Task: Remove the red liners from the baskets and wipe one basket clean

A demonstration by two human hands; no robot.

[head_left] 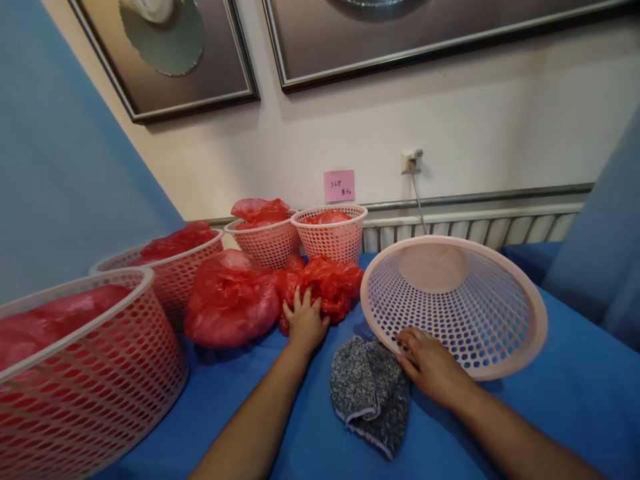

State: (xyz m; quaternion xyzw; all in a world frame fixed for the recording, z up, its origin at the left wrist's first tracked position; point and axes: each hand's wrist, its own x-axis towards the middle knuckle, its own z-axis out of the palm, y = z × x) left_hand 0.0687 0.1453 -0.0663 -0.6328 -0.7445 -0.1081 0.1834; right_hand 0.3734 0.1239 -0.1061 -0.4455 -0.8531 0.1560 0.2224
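Note:
My left hand (306,325) lies with spread fingers on a crumpled red plastic bag (336,280). Beside it sits a fuller red plastic bag (233,303), knotted or bunched, with something pale inside that I cannot make out. On the right, a pink plastic basket (500,310) is tipped so its open mouth faces me, and no contents show in it. The fingers of my right hand (433,363) are curled over its lower left rim. Between my forearms lies a folded grey knitted cloth item (370,390), perhaps gloves, close to the right fingertips.
Two pink baskets (330,233) (267,243) holding red bags stand at the back. Two larger-looking baskets (187,267) (100,373) with red bags fill the left. Behind the blue-covered table (300,427) are a radiator (480,227), an outlet with a cord (411,162) and a pink note (339,185).

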